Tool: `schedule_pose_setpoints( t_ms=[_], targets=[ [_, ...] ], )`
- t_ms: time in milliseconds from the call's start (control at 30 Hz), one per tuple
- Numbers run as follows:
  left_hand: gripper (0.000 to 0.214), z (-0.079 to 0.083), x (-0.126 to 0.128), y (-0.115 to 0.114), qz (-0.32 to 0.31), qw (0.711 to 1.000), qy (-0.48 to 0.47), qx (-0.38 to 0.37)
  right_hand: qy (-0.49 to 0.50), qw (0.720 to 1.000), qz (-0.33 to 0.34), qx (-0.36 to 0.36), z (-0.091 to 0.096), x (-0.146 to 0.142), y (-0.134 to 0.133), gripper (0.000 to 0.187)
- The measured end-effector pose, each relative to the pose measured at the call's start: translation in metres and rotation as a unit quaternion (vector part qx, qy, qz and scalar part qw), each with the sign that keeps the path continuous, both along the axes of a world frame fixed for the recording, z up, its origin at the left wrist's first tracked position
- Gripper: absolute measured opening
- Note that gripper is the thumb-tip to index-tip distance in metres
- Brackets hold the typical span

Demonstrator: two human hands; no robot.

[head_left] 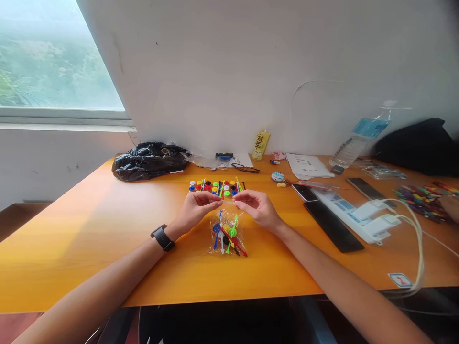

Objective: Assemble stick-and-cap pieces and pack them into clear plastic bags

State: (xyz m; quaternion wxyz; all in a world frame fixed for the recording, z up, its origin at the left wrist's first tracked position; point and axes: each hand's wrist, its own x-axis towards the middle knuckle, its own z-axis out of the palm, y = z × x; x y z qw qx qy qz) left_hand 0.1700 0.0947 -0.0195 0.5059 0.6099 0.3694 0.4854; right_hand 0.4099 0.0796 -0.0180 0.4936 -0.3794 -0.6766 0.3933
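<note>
A clear plastic bag [226, 234] hangs or rests in front of me, holding coloured plastic arrows and round pieces in blue, white, green, yellow, black and red. At its top edge, my left hand [200, 206] pinches the left side with thumb and fingertips. On the other side, my right hand [258, 208] pinches the edge the same way. Just beyond my fingers, rows of coloured round pieces [215, 184] lie on the table with several arrows among them. My hands partly hide the nearest ones.
On the orange table [89, 248] are a black plastic bag [148, 161], a yellow bottle [260, 145], papers [309, 166], a water bottle [360, 138], a black phone-like slab [333, 227] and a white power strip [353, 215] with cables. Another person's hand [450, 206] is by a colourful pile [423, 201].
</note>
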Motion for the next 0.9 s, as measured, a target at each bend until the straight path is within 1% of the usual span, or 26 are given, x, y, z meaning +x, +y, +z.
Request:
schedule_pose_setpoints(
  t_ms=[67, 100, 267, 467, 567, 733, 900],
  targets=[
    [0.028, -0.001, 0.002, -0.001, -0.003, 1.000, -0.011, 0.006, -0.003, 0.999, 0.006, -0.034, -0.002, -0.003, 0.000, 0.029],
    [0.028, -0.002, 0.003, -0.001, -0.007, 1.000, -0.013, 0.012, -0.008, 0.999, 0.009, -0.043, -0.004, -0.005, 0.000, 0.031],
    [0.033, 0.002, 0.007, -0.006, -0.027, 0.999, -0.012, 0.031, -0.029, 0.998, 0.016, -0.055, -0.007, -0.015, -0.003, 0.030],
    [0.029, 0.009, 0.005, -0.008, -0.072, 0.995, 0.056, 0.038, -0.020, 0.998, 0.024, -0.061, -0.006, -0.016, -0.005, 0.029],
    [0.027, 0.006, 0.003, -0.006, -0.072, 0.995, 0.055, 0.035, -0.006, 0.997, 0.027, -0.075, -0.006, -0.014, -0.003, 0.030],
    [0.029, 0.001, -0.002, 0.003, -0.079, 0.996, 0.035, 0.004, 0.042, 0.993, 0.019, -0.108, -0.004, -0.006, 0.003, 0.033],
    [0.031, -0.005, -0.009, 0.014, -0.065, 0.998, -0.011, -0.013, 0.077, 0.990, 0.008, -0.116, -0.003, 0.005, 0.008, 0.031]
  ],
)
